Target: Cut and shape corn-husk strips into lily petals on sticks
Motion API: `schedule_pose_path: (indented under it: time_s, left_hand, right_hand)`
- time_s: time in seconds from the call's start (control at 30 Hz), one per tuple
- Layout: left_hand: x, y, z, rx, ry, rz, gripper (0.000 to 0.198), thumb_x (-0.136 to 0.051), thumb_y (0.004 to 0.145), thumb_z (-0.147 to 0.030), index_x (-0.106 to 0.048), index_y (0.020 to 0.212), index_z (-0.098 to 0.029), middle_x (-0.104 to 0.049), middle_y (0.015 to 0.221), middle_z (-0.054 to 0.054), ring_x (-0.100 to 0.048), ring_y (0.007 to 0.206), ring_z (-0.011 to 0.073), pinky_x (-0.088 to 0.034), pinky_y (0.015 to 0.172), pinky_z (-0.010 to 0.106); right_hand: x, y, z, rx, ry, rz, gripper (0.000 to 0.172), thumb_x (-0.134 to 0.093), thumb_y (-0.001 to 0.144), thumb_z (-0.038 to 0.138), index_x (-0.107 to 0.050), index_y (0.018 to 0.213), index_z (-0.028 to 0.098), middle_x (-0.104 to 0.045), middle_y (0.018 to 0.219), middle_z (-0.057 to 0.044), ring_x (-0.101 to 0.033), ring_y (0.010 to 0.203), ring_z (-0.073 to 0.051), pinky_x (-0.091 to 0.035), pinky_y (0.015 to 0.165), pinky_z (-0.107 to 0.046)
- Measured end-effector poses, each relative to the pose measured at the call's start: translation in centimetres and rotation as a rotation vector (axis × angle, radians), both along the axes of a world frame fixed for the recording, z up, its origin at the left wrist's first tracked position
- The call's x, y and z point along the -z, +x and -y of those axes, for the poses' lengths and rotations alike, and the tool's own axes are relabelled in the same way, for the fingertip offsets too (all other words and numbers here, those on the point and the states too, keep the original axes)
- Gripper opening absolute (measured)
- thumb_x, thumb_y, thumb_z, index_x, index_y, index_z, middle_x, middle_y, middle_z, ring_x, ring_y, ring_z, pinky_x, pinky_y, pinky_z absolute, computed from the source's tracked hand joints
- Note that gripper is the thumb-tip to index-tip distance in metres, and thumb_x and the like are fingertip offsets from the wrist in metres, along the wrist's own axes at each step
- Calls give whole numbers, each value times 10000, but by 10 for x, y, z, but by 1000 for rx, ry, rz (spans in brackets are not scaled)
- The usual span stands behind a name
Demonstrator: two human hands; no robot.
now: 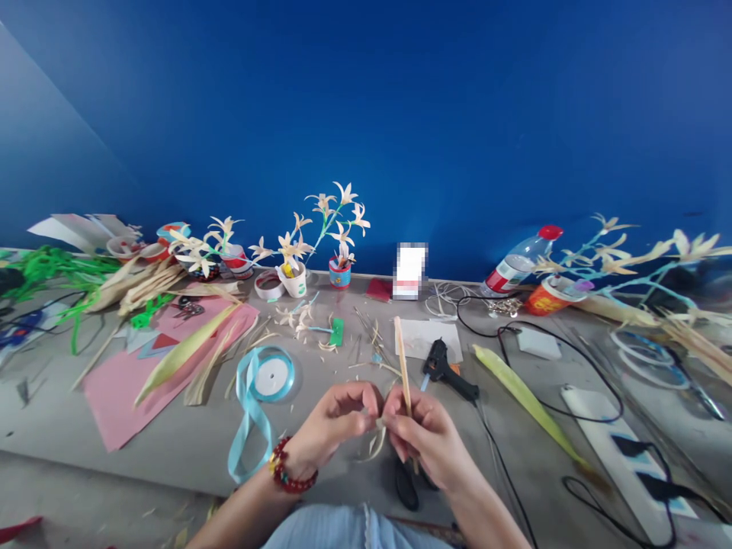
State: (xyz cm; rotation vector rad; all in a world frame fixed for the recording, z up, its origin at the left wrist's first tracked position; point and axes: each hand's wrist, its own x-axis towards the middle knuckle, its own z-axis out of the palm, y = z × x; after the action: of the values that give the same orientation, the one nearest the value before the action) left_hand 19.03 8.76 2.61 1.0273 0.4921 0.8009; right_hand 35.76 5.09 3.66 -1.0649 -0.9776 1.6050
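Note:
My right hand [424, 427] is closed around a thin, pale stick [402, 358] that stands nearly upright and pokes out above and below the fingers. My left hand [346, 412] has its thumb and forefinger pinched together, fingertips meeting those of the right. Between both sets of fingertips is a small pale strip [377, 441], curled and partly hidden, like a shred of dried husk. Under the right hand lie black-handled scissors [406, 486]. A black glue gun [443, 366] rests just beyond the right hand, and a roll of light blue ribbon [284, 375] beyond the left.
Pale husk flowers stand in a white cup [294, 284], a blue-and-red cup [339, 276] and an orange cup [552, 297]. Pink paper [114, 404] and husks lie left. A plastic bottle [515, 263], green husk [515, 389], power strip [614, 457] and cables are right. A blue wall rises behind.

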Motion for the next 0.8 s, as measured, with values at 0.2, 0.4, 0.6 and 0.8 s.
schedule_pose_path:
  time_s: [0.2, 0.4, 0.6, 0.8]
  left_hand:
    - [2, -6, 0, -44, -55, 136, 259, -727, 737, -348, -565, 681, -154, -541, 668, 17, -503, 693, 157, -437, 852, 357]
    - [-19, -6, -2, -63, 171, -30, 213, -659, 807, -335, -657, 886, -137, -608, 907, 81, -538, 917, 226, -397, 870, 331]
    - [-30, 5, -1, -56, 228, -150, 197, -691, 814, -303, -581, 756, -150, -559, 795, 35, -492, 784, 169, -373, 753, 275]
    - [-21, 8, 3, -30, 76, 31, 247, -728, 789, -336, -568, 747, -153, -520, 769, 21, -494, 725, 154, -365, 673, 261]
  right_hand:
    - [-5, 8, 0, 131, -18, -230, 410, -820, 701, 449, -497, 658, 199, -386, 476, 104, -259, 329, -19, -162, 352, -167]
    - [-6, 10, -1, 93, 26, -115, 403, -804, 730, 475, -528, 665, 189, -441, 461, 83, -327, 336, -36, -206, 350, -165]
    - [-9, 4, 1, 108, 110, 32, 360, -766, 777, 470, -573, 680, 181, -496, 491, 56, -411, 406, -67, -323, 405, -181]
    - [-6, -2, 5, 128, 127, -102, 341, -772, 777, 427, -565, 657, 184, -480, 465, 71, -368, 359, -49, -279, 369, -166]
